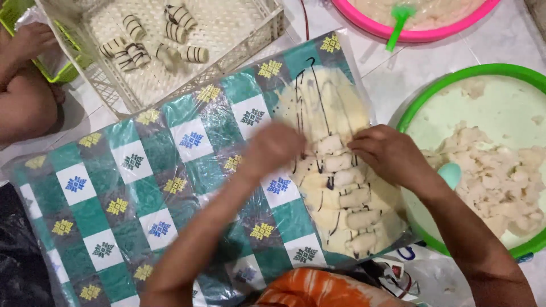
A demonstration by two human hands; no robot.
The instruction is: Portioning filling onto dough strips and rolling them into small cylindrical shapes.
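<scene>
I judge rolling is in hand: left hand (272, 149) blurred, grip untellable, right hand (388, 154) pinching the dough sheet (333, 170) on the plastic-covered checked cloth (142, 187), at 9 o'clock of the green basin (432, 91); next calls for an even tuck.

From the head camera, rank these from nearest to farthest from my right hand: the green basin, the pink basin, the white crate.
Measured from the right hand:
1. Green basin, just to its right, its rim beside the wrist.
2. Pink basin, ahead, at the top edge.
3. White crate, far across to the upper left, holding striped rolls.
</scene>
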